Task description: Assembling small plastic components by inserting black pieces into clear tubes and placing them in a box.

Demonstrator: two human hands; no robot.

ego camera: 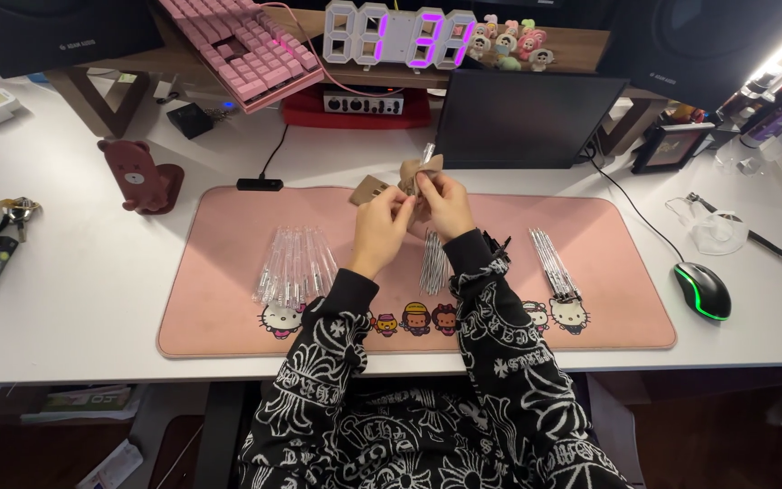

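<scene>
I hold a clear pen (426, 156) and a small brown card (420, 175) up over the far edge of the pink mat (219, 272), with both hands meeting at the middle of the desk (74, 290). My left hand (380, 228) pinches the card from the left, thumb and fingers closed on its near part. My right hand (446, 204) closes on it from the right, fingertips pressed beside those of the left, so the two grips touch. The pen stands tilted, its tip poking out above my right fingers toward the dark screen (527, 118) beyond; I cannot tell which fingers actually clamp it. A second brown card (368, 189) lies flat on the mat just left of my hands. On the mat to the near left lies a fan of clear pens (293, 263), apart from my left wrist. Between my forearms lies a bundle of refills (433, 263), and to the right a narrower bunch (554, 264). A mouse (702, 290) with a green glow sits off the mat on the right.
</scene>
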